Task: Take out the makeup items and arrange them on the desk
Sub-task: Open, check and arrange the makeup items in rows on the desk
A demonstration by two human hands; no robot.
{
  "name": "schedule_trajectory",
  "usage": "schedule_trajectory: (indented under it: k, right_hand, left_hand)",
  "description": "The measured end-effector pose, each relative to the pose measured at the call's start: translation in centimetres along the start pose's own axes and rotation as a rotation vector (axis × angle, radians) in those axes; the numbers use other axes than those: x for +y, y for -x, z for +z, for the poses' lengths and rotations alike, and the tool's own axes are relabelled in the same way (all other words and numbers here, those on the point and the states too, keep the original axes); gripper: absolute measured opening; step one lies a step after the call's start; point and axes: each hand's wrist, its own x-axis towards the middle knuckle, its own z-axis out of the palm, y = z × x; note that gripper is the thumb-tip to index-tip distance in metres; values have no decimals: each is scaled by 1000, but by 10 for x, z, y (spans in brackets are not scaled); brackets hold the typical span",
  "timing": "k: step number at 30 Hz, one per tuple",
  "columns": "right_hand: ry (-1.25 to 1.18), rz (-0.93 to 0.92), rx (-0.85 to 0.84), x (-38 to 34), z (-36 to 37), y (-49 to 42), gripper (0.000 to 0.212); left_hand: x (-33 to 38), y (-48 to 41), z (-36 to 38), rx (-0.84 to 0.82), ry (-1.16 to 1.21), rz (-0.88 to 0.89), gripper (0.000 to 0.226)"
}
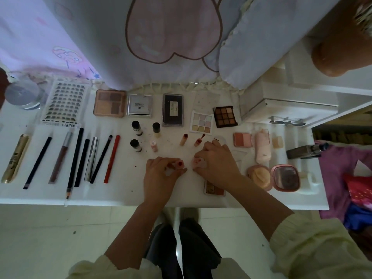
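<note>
Late stage of arranging, to judge by the filled rows on the desk [124, 195]. Gripped in the curled fingers of the left hand [161, 172]: a small red-capped lip item [179, 163], at centre front of the desktop. Pinched under the bent fingers of the right hand [216, 164]: a small pink item [198, 162], low over or touching the surface; cannot tell which. Likely next: setting both down in line with the two lip tints [183, 139] just behind the hands. Open room there, between the small dark-capped bottles [138, 135] at left and the blush compact [243, 139] at right, though narrow; calls for a short forward placement without knocking the tints. Farther left, a row of pencils and pens [80, 158], one pencil tip right at the front edge. Beneath the right wrist, a flat palette [213, 189] close to that same edge; worth avoiding any backward drag of the forearm.
</note>
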Motion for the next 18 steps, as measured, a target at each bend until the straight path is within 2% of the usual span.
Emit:
schedule_trajectory:
  k: [8,18]
  right_hand:
    - [-4,27,3,0,3,5,36]
    - [-2,55,-13,0,0,7,42]
  left_hand:
    - [2,-4,2,-51,-20,50,28]
    - [1,-5,-3,-106,-33,31,31]
